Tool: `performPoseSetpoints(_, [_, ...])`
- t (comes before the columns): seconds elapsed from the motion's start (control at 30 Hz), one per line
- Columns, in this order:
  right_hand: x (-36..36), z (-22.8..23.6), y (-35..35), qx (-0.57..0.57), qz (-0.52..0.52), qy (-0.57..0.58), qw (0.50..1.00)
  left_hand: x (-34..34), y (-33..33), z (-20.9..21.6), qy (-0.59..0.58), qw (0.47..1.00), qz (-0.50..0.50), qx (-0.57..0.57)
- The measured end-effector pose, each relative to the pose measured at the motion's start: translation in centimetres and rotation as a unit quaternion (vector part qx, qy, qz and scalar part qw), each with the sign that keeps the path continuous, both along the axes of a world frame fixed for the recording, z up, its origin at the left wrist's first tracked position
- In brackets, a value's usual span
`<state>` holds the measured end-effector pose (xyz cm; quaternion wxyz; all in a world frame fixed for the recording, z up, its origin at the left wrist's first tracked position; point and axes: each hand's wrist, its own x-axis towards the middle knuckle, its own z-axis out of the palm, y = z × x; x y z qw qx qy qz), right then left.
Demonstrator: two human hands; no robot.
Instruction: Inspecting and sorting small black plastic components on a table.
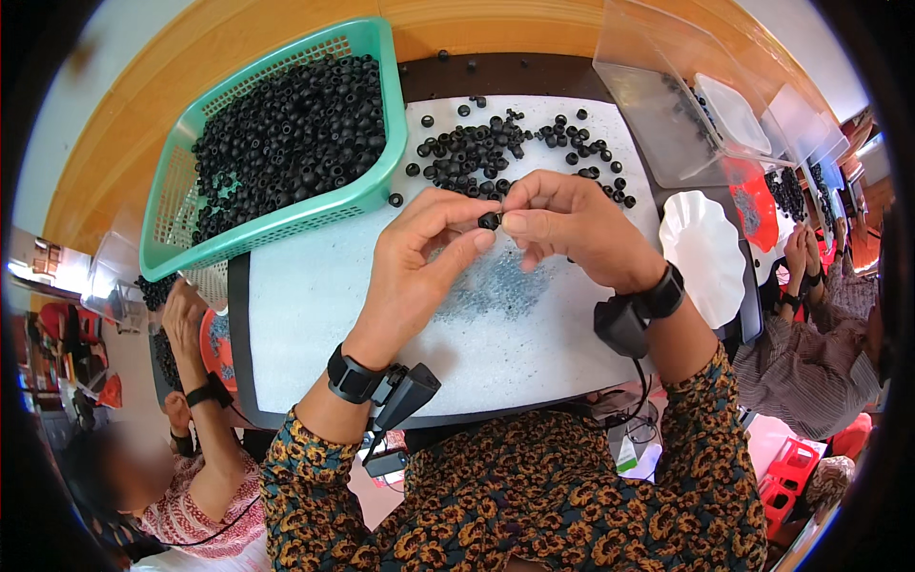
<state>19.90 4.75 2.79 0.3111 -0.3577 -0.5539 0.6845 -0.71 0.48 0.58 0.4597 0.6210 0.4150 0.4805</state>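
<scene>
Over a white foam sheet (315,324), my two hands meet at the fingertips. Between the thumb and forefinger of my left hand (415,253) is a small round black piece (489,220) with a hole. My right hand (581,224) pinches at the same spot, touching the black piece's edge; whatever tiny part its fingers grip is too small to name. Beneath my hands lies a scatter of tiny clear bluish bits (500,291). Loose black pieces (467,157) like it, round and holed, are heaped just beyond my fingers.
A green plastic basket (393,105) full of such black pieces stands at the far left, overlapping the sheet. To the right are a white scalloped dish (701,257) and a clear plastic box (658,114). Co-workers' hands (184,324) work at both sides. Wrist straps carry small devices with cables.
</scene>
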Motion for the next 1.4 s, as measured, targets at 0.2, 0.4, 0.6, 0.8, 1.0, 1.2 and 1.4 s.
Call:
performPoseSetpoints(0.2, [0.6, -0.1, 0.3, -0.185, 0.100, 0.079, 0.974, 0.0, 0.3, 0.5, 0.097, 0.978, -0.017, 0.186])
performPoseSetpoints(0.4, [0.5, -1.4, 0.0, -0.177, 0.143, 0.114, 0.967, 0.2, 0.3, 0.3, 0.120, 0.968, -0.019, 0.219])
performPoseSetpoints(0.6, [0.1, -1.6, -0.3, -0.147, 0.106, 0.081, 0.980, 0.3, 0.2, 0.1, 0.134, 0.971, -0.010, 0.196])
performPoseSetpoints(0.8, [1.4, 0.5, 0.6, -0.080, -0.017, 0.118, 0.990, 0.5, 0.3, -0.4, 0.077, 0.981, 0.037, 0.173])
performPoseSetpoints(1.0, [9.2, 5.0, 6.8, 0.013, -0.179, 0.452, 0.874, 0.4, 0.3, -1.1, 0.012, 0.996, 0.057, 0.072])
performPoseSetpoints(1.2, [10.0, 3.9, 8.6, -0.020, -0.188, 0.423, 0.886, 0.5, 0.5, -1.1, 0.004, 0.995, 0.072, 0.066])
performPoseSetpoints(1.4, [3.2, 0.9, 7.0, 0.143, -0.118, -0.115, 0.976, 0.0, 0.4, -1.4, 0.015, 0.995, 0.082, 0.053])
